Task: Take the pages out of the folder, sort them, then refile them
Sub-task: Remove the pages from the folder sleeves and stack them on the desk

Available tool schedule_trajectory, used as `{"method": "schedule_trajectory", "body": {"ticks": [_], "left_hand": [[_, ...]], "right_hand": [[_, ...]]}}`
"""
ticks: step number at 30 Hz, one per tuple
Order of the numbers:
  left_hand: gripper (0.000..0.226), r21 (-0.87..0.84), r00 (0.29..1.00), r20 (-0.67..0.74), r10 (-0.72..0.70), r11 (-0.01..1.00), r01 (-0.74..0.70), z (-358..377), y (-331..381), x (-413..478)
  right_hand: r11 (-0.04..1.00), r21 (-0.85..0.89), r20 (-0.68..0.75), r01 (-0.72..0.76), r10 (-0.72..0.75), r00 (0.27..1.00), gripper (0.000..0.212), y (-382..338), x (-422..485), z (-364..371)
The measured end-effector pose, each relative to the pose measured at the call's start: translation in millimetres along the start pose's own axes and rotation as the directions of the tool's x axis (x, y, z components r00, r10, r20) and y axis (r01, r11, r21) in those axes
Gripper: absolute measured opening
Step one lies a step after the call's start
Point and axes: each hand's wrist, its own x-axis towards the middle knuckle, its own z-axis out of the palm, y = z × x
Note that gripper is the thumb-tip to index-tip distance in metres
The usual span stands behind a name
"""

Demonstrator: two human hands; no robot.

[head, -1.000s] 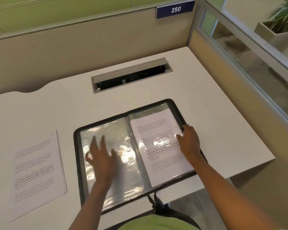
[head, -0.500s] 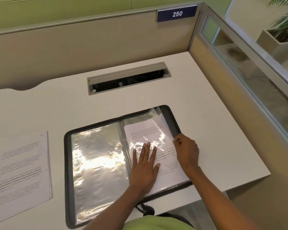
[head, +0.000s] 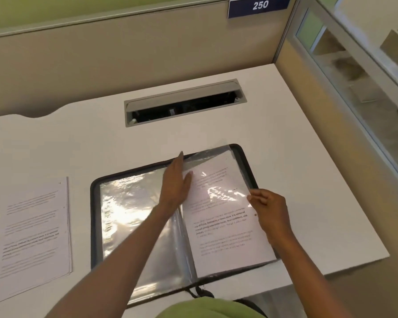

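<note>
Folder (head: 93,214): lying open at frame centre on the bench (head: 78,138), clear sleeves showing.
Sleeved page (head: 225,228): sitting in the right half.
Left hand (head: 176,187): resting beside the spine, fingers straight and together.
Right hand (head: 270,207): fingers pinching the Sleeved page by its right edge.
Loose pages (head: 32,232): lying at lower left, apart.

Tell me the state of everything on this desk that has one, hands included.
Folder, open, lying flat.
Left sleeve, empty.
Filed page, in the right sleeve.
Loose pages, stacked left of the folder.
Cable hatch, lid open.
Left hand, fingers straight, on the filed page's top near the spine.
Right hand, pinches the filed page's outer edge.
</note>
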Motion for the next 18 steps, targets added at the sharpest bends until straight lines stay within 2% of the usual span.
{"method": "schedule_trajectory", "body": {"ticks": [6, 8, 14, 16, 18], "left_hand": [[0.022, 0.045, 0.993, 0.104, 0.051, 0.997, -0.056, -31.9, -8.8, 56.9], [0.007, -0.002, 0.988, 0.143, 0.051, 0.999, -0.052, -35.1, -10.0, 60.0], [0.02, -0.076, 0.988, 0.091, 0.125, 0.99, -0.118, -25.1, -16.5, 58.2], [0.019, -0.044, 0.987, 0.054, 0.151, 0.988, -0.149, -20.5, -18.0, 57.4], [0.018, 0.022, 0.986, 0.019, 0.164, 0.986, -0.164, -16.4, -20.8, 55.6]], "right_hand": [[0.999, -0.004, 0.026, -0.041, 0.041, 0.999, 0.012, -5.7, 0.8, -2.7], [0.998, -0.004, 0.015, -0.062, 0.062, 0.998, 0.012, -2.0, 4.0, -2.7], [0.987, -0.082, -0.021, -0.138, 0.137, 0.99, 0.011, 8.8, 20.0, 1.4], [0.973, -0.222, -0.08, -0.06, 0.044, 0.996, 0.014, 3.8, 26.4, 4.9], [0.912, -0.395, -0.11, 0.107, -0.163, 0.98, 0.022, -10.8, 35.6, 13.0]]}}
